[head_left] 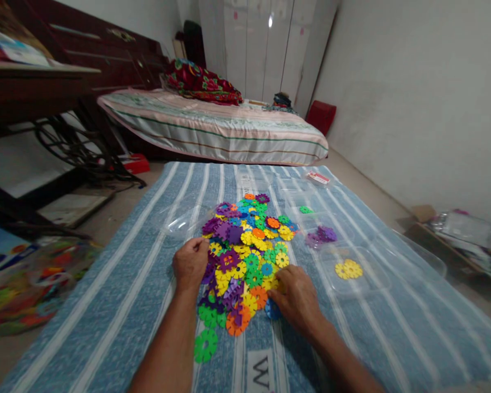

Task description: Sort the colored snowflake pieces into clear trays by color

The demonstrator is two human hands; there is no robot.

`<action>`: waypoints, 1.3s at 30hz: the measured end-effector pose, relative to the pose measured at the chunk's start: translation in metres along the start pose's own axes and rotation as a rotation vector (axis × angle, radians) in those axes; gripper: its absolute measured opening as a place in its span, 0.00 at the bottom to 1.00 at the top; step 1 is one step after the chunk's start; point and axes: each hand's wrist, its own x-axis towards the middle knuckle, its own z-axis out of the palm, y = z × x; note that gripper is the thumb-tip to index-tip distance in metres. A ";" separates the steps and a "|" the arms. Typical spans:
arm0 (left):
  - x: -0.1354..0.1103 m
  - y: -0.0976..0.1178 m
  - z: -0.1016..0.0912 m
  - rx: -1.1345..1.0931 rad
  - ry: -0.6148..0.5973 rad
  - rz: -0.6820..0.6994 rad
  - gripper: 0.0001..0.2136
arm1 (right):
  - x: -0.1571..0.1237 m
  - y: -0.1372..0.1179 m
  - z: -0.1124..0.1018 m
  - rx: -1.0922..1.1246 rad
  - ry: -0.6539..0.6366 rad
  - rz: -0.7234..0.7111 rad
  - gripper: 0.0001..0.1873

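A heap of colourful plastic interlocking discs (251, 262) in purple, yellow, green, orange and blue is spread on the striped cloth. At its left edge, beside some purple pieces, is my left hand (191, 263), its fingers curled together; what they hold, if anything, is hidden. My right hand (298, 295) reaches the heap's right edge, with thumb and fingers closed over a yellow notched disc (276, 281). A blue disc (272, 309) lies under that hand. To the right, a clear plastic tub (376, 284) holds yellow discs (349, 269).
Purple discs (326, 234) and a green disc (306, 209) sit in other clear tubs further back. A clear lid or tub (184, 224) lies left of the heap. Beyond the cloth (118, 284) stands a bed (229, 131). A bag of coloured pieces (28, 289) is at left.
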 end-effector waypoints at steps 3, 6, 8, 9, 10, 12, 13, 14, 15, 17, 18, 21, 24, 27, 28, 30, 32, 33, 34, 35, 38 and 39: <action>0.001 -0.001 0.000 0.012 0.002 0.003 0.14 | 0.001 0.004 0.002 0.069 0.024 0.012 0.07; 0.001 -0.001 0.000 0.017 -0.001 0.004 0.14 | 0.003 0.009 0.001 0.143 0.024 0.001 0.04; 0.001 -0.001 -0.001 0.018 -0.002 0.005 0.14 | 0.004 0.012 -0.001 0.196 0.018 -0.011 0.03; 0.001 -0.001 -0.001 0.016 -0.002 0.007 0.13 | 0.005 0.013 -0.003 0.222 0.014 -0.015 0.03; 0.001 -0.001 -0.001 0.014 -0.001 0.009 0.13 | 0.005 0.013 -0.005 0.246 0.009 -0.015 0.04; 0.000 -0.001 -0.001 0.010 0.002 0.008 0.13 | 0.005 0.013 -0.008 0.283 -0.001 -0.006 0.04; 0.000 -0.001 0.000 0.007 0.002 0.002 0.13 | 0.005 0.013 -0.010 0.297 -0.005 0.001 0.04; 0.000 -0.001 0.000 0.003 0.003 -0.005 0.13 | 0.005 0.013 -0.011 0.307 -0.009 0.008 0.04; 0.000 -0.001 0.001 -0.001 0.002 -0.011 0.13 | 0.005 0.013 -0.012 0.317 -0.013 0.013 0.04; 0.000 -0.001 0.002 -0.006 -0.004 -0.020 0.14 | 0.006 0.013 -0.014 0.338 -0.020 0.015 0.05; 0.000 -0.001 0.002 -0.007 -0.006 -0.020 0.14 | 0.006 0.014 -0.015 0.349 -0.023 0.015 0.06; 0.000 0.000 0.001 0.011 -0.013 -0.008 0.14 | 0.008 0.016 -0.016 0.384 -0.032 0.018 0.07; 0.000 0.001 0.000 0.033 -0.018 -0.002 0.16 | 0.010 0.018 -0.017 0.422 -0.043 0.021 0.08; 0.000 0.001 0.000 0.030 -0.021 -0.003 0.16 | 0.013 0.018 -0.021 0.417 -0.046 0.000 0.07; 0.000 0.001 0.000 0.030 -0.022 -0.004 0.16 | 0.016 0.017 -0.023 0.397 -0.042 -0.018 0.07; 0.000 0.001 0.000 0.037 -0.025 -0.006 0.16 | 0.025 0.016 -0.031 0.338 -0.019 -0.069 0.06; 0.001 0.000 -0.001 0.044 -0.029 -0.001 0.16 | 0.039 0.017 -0.043 0.259 0.055 -0.130 0.07; 0.001 0.000 -0.001 0.047 -0.032 0.004 0.16 | 0.048 0.018 -0.050 0.206 0.132 -0.154 0.08; 0.001 0.000 -0.002 0.049 -0.033 0.010 0.16 | 0.057 0.019 -0.058 0.139 0.238 -0.165 0.08; 0.000 0.000 -0.002 0.051 -0.035 0.015 0.16 | 0.066 0.021 -0.066 0.061 0.367 -0.162 0.08; 0.000 0.001 -0.003 0.051 -0.032 0.024 0.15 | 0.085 0.026 -0.082 -0.170 0.711 -0.115 0.09; -0.001 0.001 -0.003 0.049 -0.031 0.025 0.15 | 0.087 0.026 -0.083 -0.215 0.757 -0.119 0.10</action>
